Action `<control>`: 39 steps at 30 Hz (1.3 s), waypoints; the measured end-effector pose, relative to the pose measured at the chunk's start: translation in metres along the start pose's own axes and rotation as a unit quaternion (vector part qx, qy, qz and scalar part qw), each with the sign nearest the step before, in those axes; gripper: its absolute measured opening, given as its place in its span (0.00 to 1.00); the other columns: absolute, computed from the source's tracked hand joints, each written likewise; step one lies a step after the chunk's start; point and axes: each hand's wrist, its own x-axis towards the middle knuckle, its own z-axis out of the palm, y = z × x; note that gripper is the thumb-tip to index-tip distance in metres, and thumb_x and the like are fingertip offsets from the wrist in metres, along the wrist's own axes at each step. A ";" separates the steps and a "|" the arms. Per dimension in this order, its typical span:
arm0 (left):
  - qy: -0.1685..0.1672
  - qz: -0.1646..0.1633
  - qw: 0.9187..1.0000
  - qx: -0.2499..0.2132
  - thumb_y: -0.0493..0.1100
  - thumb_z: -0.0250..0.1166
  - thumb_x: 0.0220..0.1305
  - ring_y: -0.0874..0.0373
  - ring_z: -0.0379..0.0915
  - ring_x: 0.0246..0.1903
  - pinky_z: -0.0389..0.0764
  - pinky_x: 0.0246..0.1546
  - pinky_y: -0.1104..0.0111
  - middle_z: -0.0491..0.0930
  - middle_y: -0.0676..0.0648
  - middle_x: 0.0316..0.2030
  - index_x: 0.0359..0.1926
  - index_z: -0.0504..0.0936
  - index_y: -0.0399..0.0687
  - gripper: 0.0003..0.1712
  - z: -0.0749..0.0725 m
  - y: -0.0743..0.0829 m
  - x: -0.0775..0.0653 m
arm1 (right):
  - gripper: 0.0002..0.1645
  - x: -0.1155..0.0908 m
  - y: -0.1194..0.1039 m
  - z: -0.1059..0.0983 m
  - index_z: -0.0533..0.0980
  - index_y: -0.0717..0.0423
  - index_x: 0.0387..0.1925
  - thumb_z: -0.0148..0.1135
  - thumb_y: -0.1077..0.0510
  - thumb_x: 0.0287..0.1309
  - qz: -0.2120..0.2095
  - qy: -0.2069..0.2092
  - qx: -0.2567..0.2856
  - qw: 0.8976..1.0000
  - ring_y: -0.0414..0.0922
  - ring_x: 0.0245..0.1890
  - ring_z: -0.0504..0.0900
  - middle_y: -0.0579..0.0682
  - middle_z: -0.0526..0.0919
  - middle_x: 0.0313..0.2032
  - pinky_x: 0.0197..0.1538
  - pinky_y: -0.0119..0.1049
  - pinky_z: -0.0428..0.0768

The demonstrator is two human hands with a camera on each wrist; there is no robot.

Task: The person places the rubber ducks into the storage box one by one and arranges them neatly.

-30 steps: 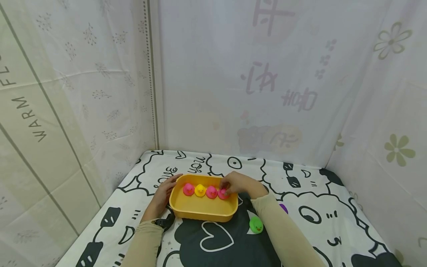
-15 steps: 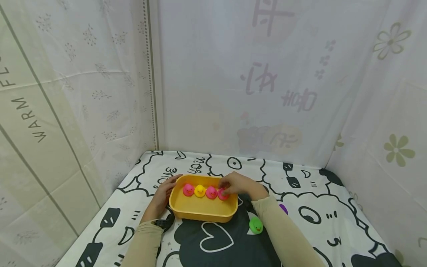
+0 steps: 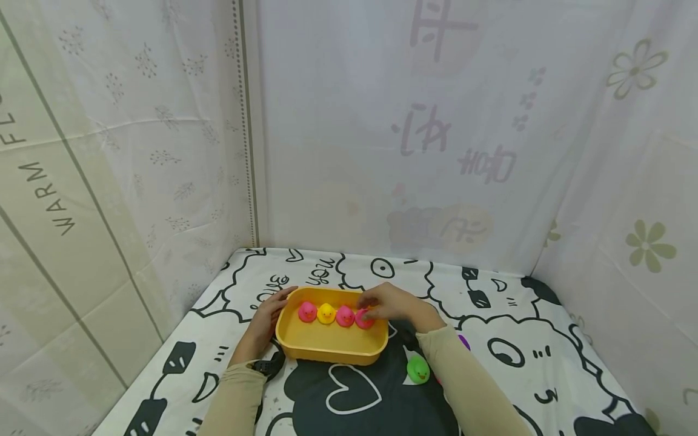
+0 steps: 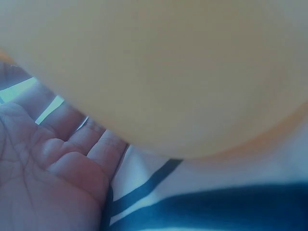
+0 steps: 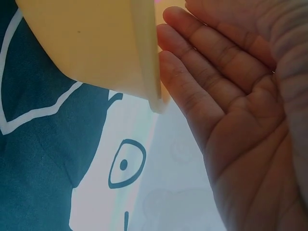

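A yellow tray (image 3: 327, 344) holds a row of small rubber ducks. From the left come a pink duck (image 3: 308, 312), a yellow duck (image 3: 326, 313), a pink duck (image 3: 345, 316) and another pink duck (image 3: 364, 319) at the right end. My right hand (image 3: 394, 302) reaches over the tray's right rim and pinches that last duck, partly covering it. In the right wrist view the duck is mostly hidden behind the tray wall (image 5: 91, 43). Against the tray's left side rests my left hand (image 3: 265, 321), its fingers extended along the outer wall, as the left wrist view also shows.
A green duck (image 3: 418, 369) stands on the patterned cloth (image 3: 349, 396), right of the tray and near my right forearm. Part of a purple object (image 3: 464, 341) shows beyond that sleeve. Printed curtains (image 3: 382, 151) enclose the back and sides.
The head view has tipped slightly. My right forearm has shifted a little, uncovering a sliver of pink beside the green duck. Both hands keep their places at the tray, and the ducks stay in line.
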 end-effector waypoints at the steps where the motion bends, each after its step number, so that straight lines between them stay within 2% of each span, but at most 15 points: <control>1: 0.000 -0.001 1.000 -0.001 0.46 0.47 0.72 0.48 0.66 0.67 0.65 0.69 0.54 0.67 0.47 0.71 0.71 0.70 0.54 0.28 0.000 -0.001 0.000 | 0.19 -0.001 0.001 0.001 0.83 0.56 0.53 0.69 0.56 0.61 -0.002 0.002 0.003 1.000 0.43 0.50 0.82 0.44 0.86 0.47 0.58 0.43 0.80; 8: 0.001 -0.006 1.000 -0.002 0.46 0.48 0.72 0.47 0.66 0.68 0.64 0.69 0.53 0.66 0.47 0.71 0.71 0.70 0.54 0.28 -0.002 -0.005 -0.002 | 0.17 -0.009 0.008 0.005 0.83 0.53 0.51 0.69 0.52 0.62 -0.024 0.026 0.001 0.999 0.45 0.50 0.82 0.42 0.86 0.46 0.57 0.43 0.80; 12: 0.002 -0.007 1.000 -0.002 0.45 0.47 0.73 0.48 0.66 0.67 0.66 0.68 0.54 0.67 0.46 0.71 0.71 0.70 0.54 0.28 -0.001 -0.005 -0.003 | 0.16 -0.018 0.010 0.008 0.84 0.52 0.51 0.68 0.51 0.63 -0.040 0.051 -0.001 0.998 0.42 0.45 0.82 0.44 0.87 0.46 0.50 0.40 0.83; 15: 0.005 -0.008 1.000 -0.002 0.46 0.47 0.73 0.48 0.67 0.67 0.66 0.68 0.55 0.68 0.47 0.70 0.71 0.70 0.54 0.27 -0.002 -0.004 -0.004 | 0.17 -0.025 0.012 0.011 0.84 0.55 0.51 0.68 0.52 0.64 -0.056 0.068 0.024 0.996 0.44 0.45 0.83 0.47 0.87 0.47 0.50 0.42 0.83; 20: 0.011 -0.006 1.000 -0.003 0.45 0.46 0.74 0.49 0.67 0.66 0.68 0.67 0.57 0.68 0.47 0.70 0.71 0.70 0.54 0.27 -0.003 -0.002 -0.004 | 0.18 -0.039 0.018 0.011 0.83 0.56 0.51 0.67 0.51 0.65 -0.071 0.101 0.075 0.990 0.52 0.50 0.84 0.53 0.86 0.49 0.56 0.50 0.81; 24: 0.008 -0.006 1.000 -0.002 0.45 0.46 0.74 0.49 0.67 0.66 0.69 0.67 0.58 0.68 0.47 0.70 0.72 0.70 0.54 0.27 -0.002 -0.001 -0.003 | 0.19 -0.054 0.026 0.011 0.83 0.52 0.52 0.66 0.48 0.65 -0.059 0.126 0.084 0.987 0.47 0.52 0.84 0.51 0.86 0.50 0.58 0.47 0.80; 28: 0.011 -0.007 1.000 0.002 0.46 0.46 0.74 0.48 0.67 0.66 0.67 0.67 0.56 0.69 0.47 0.69 0.71 0.70 0.55 0.27 -0.001 -0.001 -0.002 | 0.18 -0.069 0.037 0.009 0.82 0.53 0.53 0.65 0.50 0.66 -0.056 0.131 0.087 0.986 0.42 0.51 0.84 0.47 0.87 0.48 0.56 0.42 0.81; 33: 0.009 -0.008 1.000 -0.003 0.47 0.48 0.73 0.48 0.67 0.66 0.66 0.68 0.55 0.69 0.48 0.69 0.70 0.71 0.56 0.27 -0.001 -0.001 0.000 | 0.18 -0.095 0.055 0.003 0.82 0.49 0.52 0.66 0.47 0.64 -0.005 0.132 0.120 0.984 0.41 0.52 0.83 0.42 0.86 0.48 0.55 0.36 0.81; 36: 0.005 -0.012 1.000 -0.002 0.47 0.48 0.73 0.48 0.66 0.67 0.67 0.68 0.56 0.68 0.48 0.70 0.71 0.70 0.57 0.27 -0.001 0.001 0.001 | 0.19 -0.113 0.067 -0.004 0.82 0.52 0.52 0.67 0.47 0.64 0.022 0.121 0.156 0.980 0.43 0.52 0.84 0.50 0.85 0.50 0.53 0.36 0.82; 39: 0.005 -0.011 1.000 0.002 0.47 0.48 0.73 0.49 0.66 0.67 0.66 0.68 0.56 0.67 0.49 0.70 0.71 0.70 0.57 0.27 -0.001 0.003 0.001 | 0.19 -0.128 0.082 -0.010 0.82 0.54 0.52 0.67 0.50 0.64 0.038 0.109 0.191 0.975 0.45 0.50 0.85 0.60 0.84 0.52 0.51 0.42 0.84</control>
